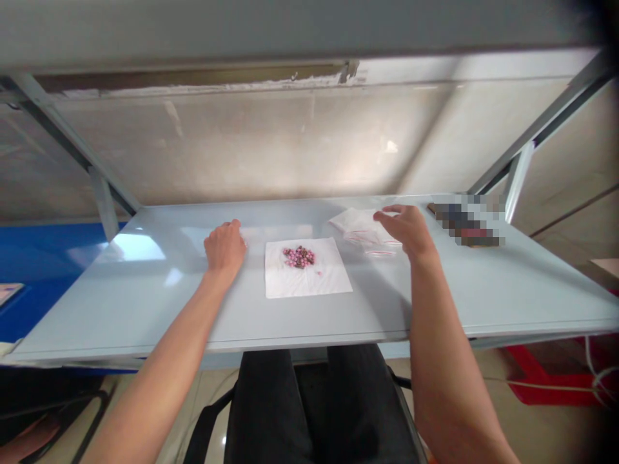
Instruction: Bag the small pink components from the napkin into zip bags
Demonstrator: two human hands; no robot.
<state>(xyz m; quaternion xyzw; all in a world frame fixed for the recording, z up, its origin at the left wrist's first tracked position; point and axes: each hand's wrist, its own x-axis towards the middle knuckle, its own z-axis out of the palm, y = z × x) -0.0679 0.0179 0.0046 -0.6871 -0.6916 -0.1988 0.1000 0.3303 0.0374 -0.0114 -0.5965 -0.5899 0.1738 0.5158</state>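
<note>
My left hand (pixel 225 248) is closed, resting low over the table left of the white sheet. A faint clear edge shows beside its fingers, but I cannot make out what it holds. My right hand (pixel 406 229) is over the right end of a stack of clear zip bags (pixel 355 224), its thumb and fingers apart. Between the hands, a white paper sheet (pixel 309 287) lies flat, with a small heap of pink and dark beads or buds (pixel 300 257) on it. One small pink piece (pixel 319 273) lies apart from the heap.
The pale table (pixel 309 322) has its front edge close to my lap. A pixelated object (pixel 467 222) lies at the back right. A shelf (pixel 290 32) on metal brackets hangs overhead, before a wall. A blue surface (pixel 48 258) adjoins on the left; a red stool (pixel 546 374) stands low right.
</note>
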